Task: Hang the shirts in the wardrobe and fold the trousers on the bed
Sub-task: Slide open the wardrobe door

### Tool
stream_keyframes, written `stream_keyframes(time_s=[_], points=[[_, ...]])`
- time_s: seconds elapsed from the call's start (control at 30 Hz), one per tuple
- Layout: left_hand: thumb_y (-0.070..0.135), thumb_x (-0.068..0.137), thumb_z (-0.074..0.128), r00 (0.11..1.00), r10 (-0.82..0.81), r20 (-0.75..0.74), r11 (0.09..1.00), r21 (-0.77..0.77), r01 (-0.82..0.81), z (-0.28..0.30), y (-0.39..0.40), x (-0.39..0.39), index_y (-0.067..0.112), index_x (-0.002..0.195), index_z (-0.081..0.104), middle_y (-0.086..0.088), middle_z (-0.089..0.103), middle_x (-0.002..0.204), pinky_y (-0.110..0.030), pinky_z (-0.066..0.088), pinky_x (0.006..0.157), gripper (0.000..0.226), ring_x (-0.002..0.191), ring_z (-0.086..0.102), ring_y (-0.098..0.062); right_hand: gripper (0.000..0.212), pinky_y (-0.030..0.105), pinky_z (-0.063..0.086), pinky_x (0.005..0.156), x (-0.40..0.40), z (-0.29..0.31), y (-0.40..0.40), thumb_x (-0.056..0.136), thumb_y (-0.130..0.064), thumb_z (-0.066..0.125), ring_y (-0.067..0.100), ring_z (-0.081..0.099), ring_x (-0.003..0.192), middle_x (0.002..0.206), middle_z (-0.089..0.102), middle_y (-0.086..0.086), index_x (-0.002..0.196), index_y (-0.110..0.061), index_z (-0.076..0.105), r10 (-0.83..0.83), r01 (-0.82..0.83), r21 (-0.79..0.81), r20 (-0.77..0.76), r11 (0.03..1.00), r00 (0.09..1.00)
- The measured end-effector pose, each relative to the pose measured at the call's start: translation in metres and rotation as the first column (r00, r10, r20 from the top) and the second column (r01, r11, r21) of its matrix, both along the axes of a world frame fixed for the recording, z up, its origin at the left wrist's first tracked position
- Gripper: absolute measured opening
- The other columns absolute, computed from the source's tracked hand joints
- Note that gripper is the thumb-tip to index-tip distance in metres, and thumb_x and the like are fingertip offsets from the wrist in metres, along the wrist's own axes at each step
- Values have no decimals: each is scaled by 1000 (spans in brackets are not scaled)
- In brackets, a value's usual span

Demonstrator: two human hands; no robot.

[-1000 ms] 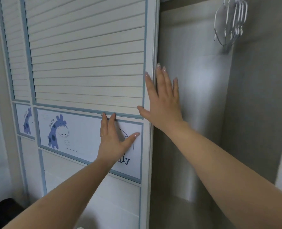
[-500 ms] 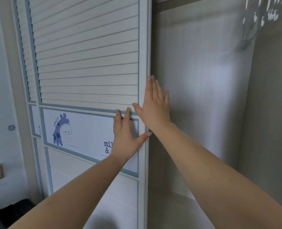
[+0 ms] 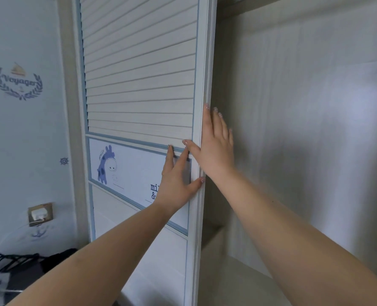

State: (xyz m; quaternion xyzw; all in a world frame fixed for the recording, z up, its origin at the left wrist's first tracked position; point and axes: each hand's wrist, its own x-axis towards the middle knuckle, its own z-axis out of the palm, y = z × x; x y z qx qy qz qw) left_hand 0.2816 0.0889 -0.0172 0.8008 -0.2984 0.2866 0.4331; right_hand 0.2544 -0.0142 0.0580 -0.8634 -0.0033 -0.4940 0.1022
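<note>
Both hands flat, fingers straight: left hand (image 3: 176,182) on the sliding door (image 3: 139,85), right hand (image 3: 214,149) against its edge; push evenly sideways.

Two hands (image 3: 178,184) — one wardrobe door (image 3: 139,85)

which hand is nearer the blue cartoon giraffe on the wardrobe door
Left. The left hand lies flat on the white picture panel right of the blue cartoon giraffe; the right hand presses the door's edge, farther right.

Both arms reach up and forward. The left hand (image 3: 176,180) lies flat, fingers straight, thumb splayed right. The right hand (image 3: 214,146) stands just above it, fingers straight and seemingly together, its edge slightly blurred.
</note>
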Motion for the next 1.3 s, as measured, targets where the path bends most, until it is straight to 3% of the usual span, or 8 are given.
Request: stream_keyframes(time_s=[0.23, 0.5, 0.7, 1.07, 1.3], points=[[33, 86, 67, 998, 0, -66, 999, -35, -2, 7, 20, 17, 33, 151, 11, 5, -8, 161, -25, 13, 111, 86, 148, -2, -13, 89, 50, 12, 117, 33, -1, 18, 89, -51, 52, 25, 0, 147, 160, -6, 8, 151, -26, -6, 68, -68, 8, -30, 998, 997], [27, 87, 66, 994, 39, -107, 997, -60, -45, 12, 37, 43, 27, 152, 18, 5, 2, 161, -43, 16, 119, 81, 148, -4, -14, 91, 55, 16, 115, 62, 4, 37, 89, -49, 54, 27, 0, 147, 159, -10, 8, 151, -27, -9, 148, -148, 3, -58, 989, 987], [25, 88, 65, 992, 73, -98, 996, -43, -77, 10, 44, 55, 26, 152, 16, 3, 3, 162, -29, 9, 114, 81, 148, -4, -15, 92, 56, 18, 114, 77, 3, 44, 89, -48, 55, 26, 0, 147, 159, -12, 8, 151, -27, -9, 205, -205, 7, -66, 979, 976], [22, 89, 63, 989, 111, -101, 993, -40, -115, 9, 50, 67, 25, 152, 15, 3, 3, 162, -28, 7, 113, 80, 147, -7, -11, 93, 42, 28, 112, 98, 1, 50, 88, -47, 57, 29, 5, 146, 159, -7, 10, 151, -28, -10, 307, -306, 27, -45, 952, 951], [18, 90, 62, 987, 118, -107, 991, -43, -123, 11, 52, 69, 27, 152, 15, 5, 4, 161, -29, 7, 116, 78, 147, -8, -7, 94, 44, 26, 114, 106, 1, 51, 87, -50, 57, 28, 0, 147, 159, -8, 12, 151, -29, -9, 293, -293, 12, -36, 956, 955]])
